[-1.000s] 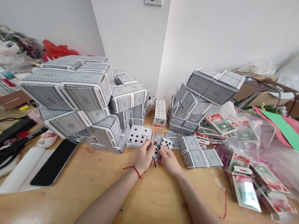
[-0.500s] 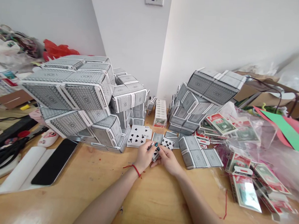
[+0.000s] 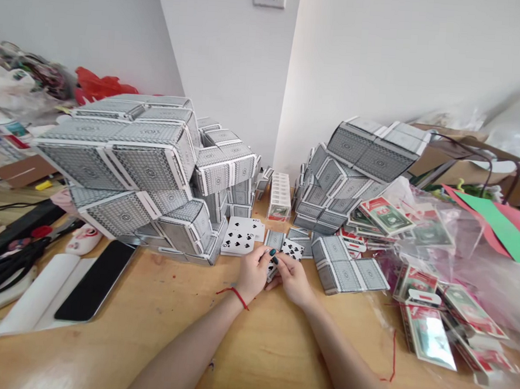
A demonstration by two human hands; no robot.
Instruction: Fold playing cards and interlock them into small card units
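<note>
My left hand (image 3: 254, 271) and my right hand (image 3: 293, 277) meet at the middle of the table, fingers closed on a playing card (image 3: 272, 270) with black pips. Thumbs and fingertips come together at its upper edge and hide part of it. Just beyond my left hand lies a stack of playing cards (image 3: 238, 235), face up with a six of spades on top. Past my fingers are a spread spade card (image 3: 292, 248) and a grey-backed card (image 3: 275, 239). To the right of my right hand sits a folded piece made of grey-backed cards (image 3: 346, 264).
Large structures of joined card boxes rise at left (image 3: 151, 170) and right (image 3: 368, 151). A clear box of card packs (image 3: 280, 196) stands between them. Card packs in plastic (image 3: 430, 334) lie at right; a black phone (image 3: 96, 281) and scissors (image 3: 15, 262) at left.
My hands stay on the card at the same place. The fingers and thumbs shift only slightly against it; the view moves a little.
</note>
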